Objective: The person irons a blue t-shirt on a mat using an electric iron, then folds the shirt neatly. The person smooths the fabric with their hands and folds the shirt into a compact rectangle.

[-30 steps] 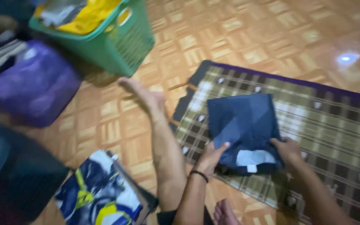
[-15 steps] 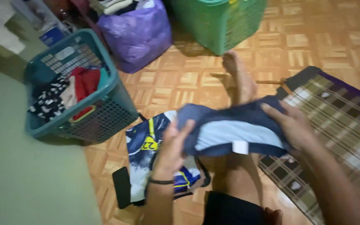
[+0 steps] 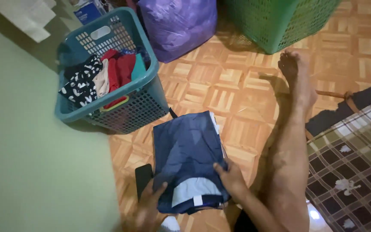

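dim indoor light, soft blur (slight glare).

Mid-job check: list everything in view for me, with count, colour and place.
folded garment: one, dark blue with a pale blue band, on the floor pile at centre
phone-like slab: one, black, under the garment's left edge
teal basket: one, holding mixed clothes, upper left
purple bag: one, top centre
green basket: one, top right
plaid mat: one, green and brown, right
parquet floor: tan
leg: one, stretched out, right of centre
left hand: on the garment's near left corner
right hand: on its near right edge
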